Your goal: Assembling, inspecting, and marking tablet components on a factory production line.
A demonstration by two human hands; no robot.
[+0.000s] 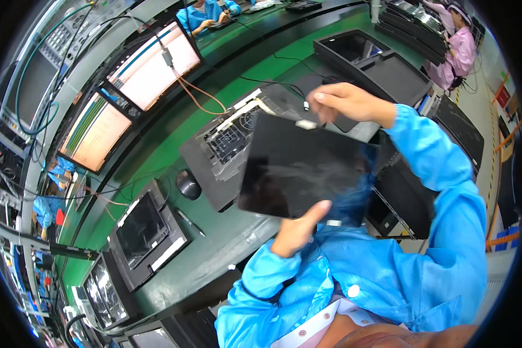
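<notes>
My left hand (300,231) grips the lower edge of a dark, glossy flat display panel (307,168), its thumb on the face. The panel is tilted over the bench in front of my chest. Small white tabs show at its top and bottom edges. My right hand (348,104) is above the panel's top edge, fingers curled and slightly blurred; what they hold, if anything, I cannot make out. Close to those fingers hangs a black cable with a white connector (305,106). Behind the panel is a black fixture (223,145) with a grid and a round fan-like pattern, partly hidden.
A black mouse (188,184) and a pen (191,223) lie left of the fixture. Another panel sits in a black holder (142,232). Two lit monitors (153,66) stand at the back left. Black trays (394,75) are at the back right. Co-workers work beyond.
</notes>
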